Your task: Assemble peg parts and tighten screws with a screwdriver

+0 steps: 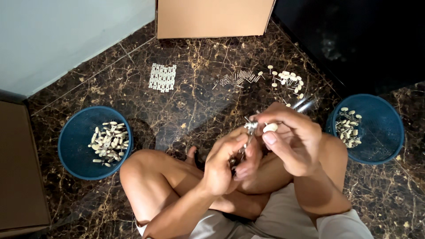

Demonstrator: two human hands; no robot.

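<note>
Our left hand pinches a small metal bracket | our right hand grips a cream cap just beside it, above our crossed legs | blue baskets flank us on the marble floor

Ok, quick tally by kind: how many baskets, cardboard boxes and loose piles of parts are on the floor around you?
Blue baskets: 2, left basket and right basket
Cardboard boxes: 2, top box and left-edge box
Loose groups on the floor: 3, flat white pieces, small metal pieces, cream-headed pieces
Total: 7
</note>
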